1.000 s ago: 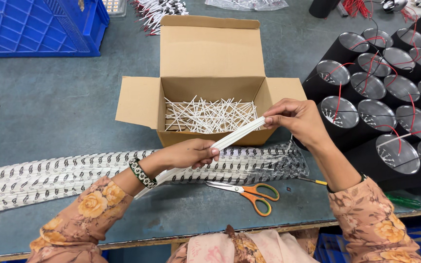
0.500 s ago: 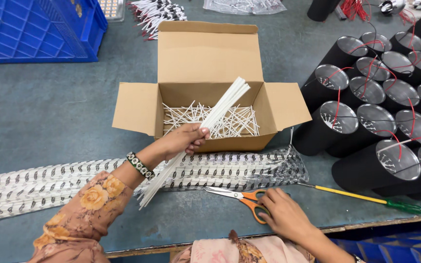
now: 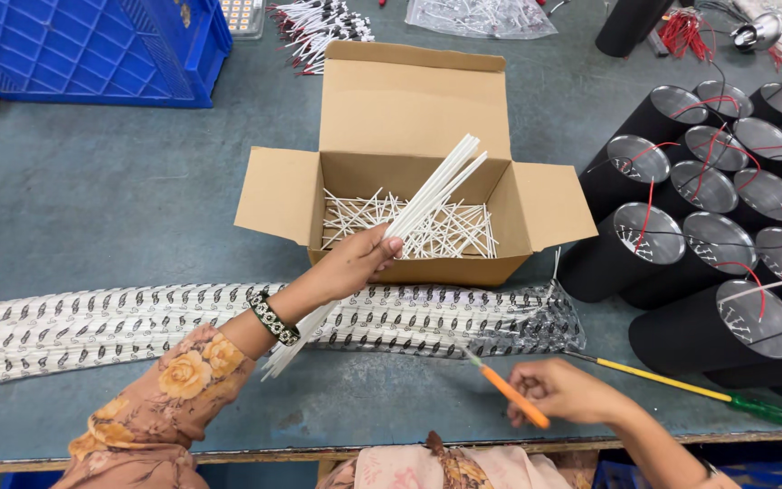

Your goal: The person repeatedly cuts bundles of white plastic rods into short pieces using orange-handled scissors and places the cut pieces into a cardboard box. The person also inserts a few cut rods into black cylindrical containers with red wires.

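**Holding white sticks over a cardboard box**

Gripping a bundle of long white sticks (image 3: 409, 222) near its middle, the left hand (image 3: 355, 264) is closed around it just in front of the open cardboard box (image 3: 414, 100). The bundle slants, with its upper end over the box and its lower end pointing back toward the person's floral sleeve (image 3: 160, 398). More white sticks (image 3: 450, 231) lie loose inside the box. The right hand (image 3: 565, 391) is low near the table's front edge, clenched on the orange-handled scissors (image 3: 513, 397). A long patterned clear sleeve (image 3: 138, 317) stretches across the grey table (image 3: 92, 181) between the box and the hands. Black cylinders (image 3: 681, 254) with red wires stand to the right, a green-handled screwdriver (image 3: 708, 394) lies beside them, and a blue crate (image 3: 101, 45) sits at the far left.
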